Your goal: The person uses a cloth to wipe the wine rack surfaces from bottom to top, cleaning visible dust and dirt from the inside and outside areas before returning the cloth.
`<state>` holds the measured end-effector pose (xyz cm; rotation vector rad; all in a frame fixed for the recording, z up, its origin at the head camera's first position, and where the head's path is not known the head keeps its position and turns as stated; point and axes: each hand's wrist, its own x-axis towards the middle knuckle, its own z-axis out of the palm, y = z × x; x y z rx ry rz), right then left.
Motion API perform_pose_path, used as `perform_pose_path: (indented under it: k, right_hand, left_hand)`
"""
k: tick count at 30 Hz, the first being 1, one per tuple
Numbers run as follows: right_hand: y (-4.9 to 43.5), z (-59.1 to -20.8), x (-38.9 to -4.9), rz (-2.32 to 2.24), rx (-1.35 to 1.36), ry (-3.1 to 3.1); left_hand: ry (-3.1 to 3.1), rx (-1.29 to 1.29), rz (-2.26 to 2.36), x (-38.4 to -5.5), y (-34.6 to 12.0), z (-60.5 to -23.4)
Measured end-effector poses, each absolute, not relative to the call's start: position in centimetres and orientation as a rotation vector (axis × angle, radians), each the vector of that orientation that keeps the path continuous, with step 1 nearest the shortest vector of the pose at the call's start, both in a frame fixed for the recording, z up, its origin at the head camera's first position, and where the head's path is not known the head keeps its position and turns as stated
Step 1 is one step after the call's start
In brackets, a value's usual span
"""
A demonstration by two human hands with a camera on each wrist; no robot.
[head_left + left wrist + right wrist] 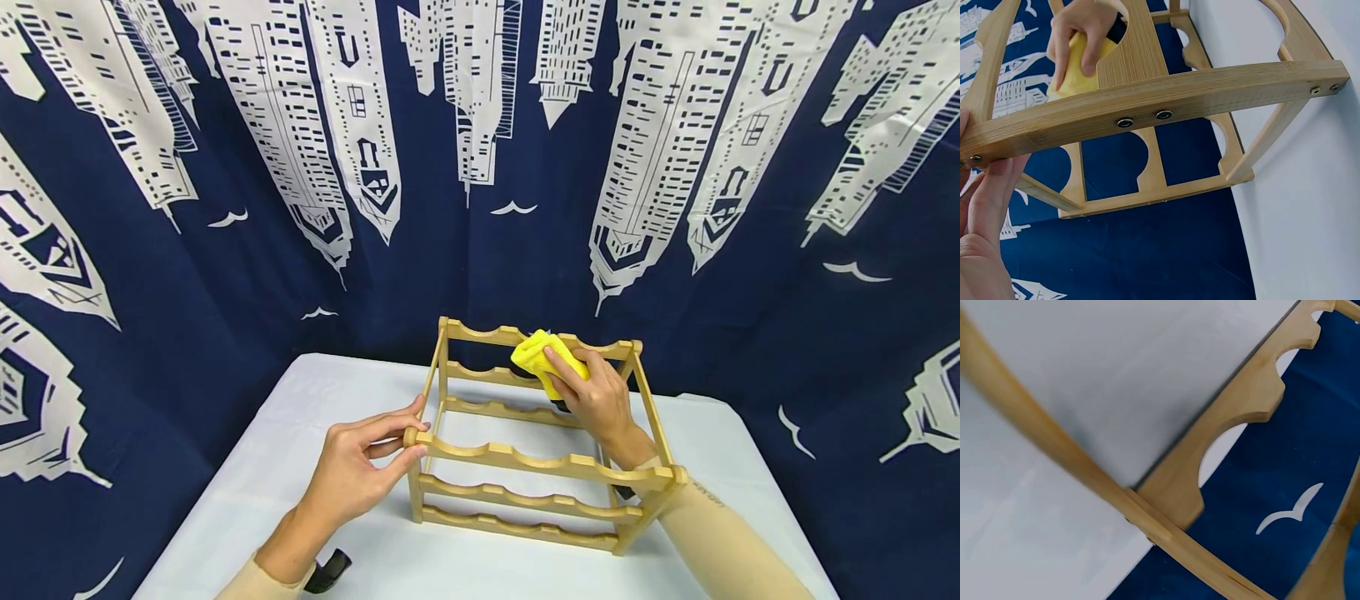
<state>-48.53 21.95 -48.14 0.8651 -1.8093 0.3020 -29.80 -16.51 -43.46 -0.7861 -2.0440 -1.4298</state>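
Note:
A light wooden wine rack (536,460) with scalloped rails in tiers stands upright on the white table. My left hand (356,471) grips its near top left corner, thumb in front and fingers behind; the left wrist view shows those fingers (991,200) against the side bar. Reaching over the rack, my right hand (603,404) holds a bunched yellow cloth (543,354) against the far top rail (487,335). The cloth covers the middle of that rail. In the right wrist view only the rack's lower rail (1235,406) and bars show, with the hand and cloth out of sight.
The white-covered table (300,433) extends to both sides of the rack. Behind it hangs a dark blue curtain (495,267) printed with white buildings and birds. A black wrist device (327,572) sits by the left wrist, and the right forearm (720,533) passes over the rack's right side.

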Motion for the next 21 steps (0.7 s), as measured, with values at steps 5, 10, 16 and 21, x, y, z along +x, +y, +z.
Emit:
perform_pose_path:
  k: [5, 10, 16, 21]
  right_hand:
    - [22.0, -48.8, -48.6, 0.407, 0.841, -1.740]
    - [23.4, -49.7, -47.9, 0.443, 0.799, -1.716]
    - [25.1, -51.1, -47.5, 0.571, 0.758, -1.714]
    - [25.9, -52.1, -46.9, 0.774, 0.862, -1.686]
  left_hand:
    - [-2.037, -0.797, -1.453, -29.8, -16.9, -43.4]
    - [-2.037, -0.800, -1.457, -29.7, -16.8, -43.5]
    - [-2.036, -0.777, -1.464, -29.6, -16.7, -43.5]
    - [-2.036, -0.742, -1.473, -29.5, -16.5, -43.6]
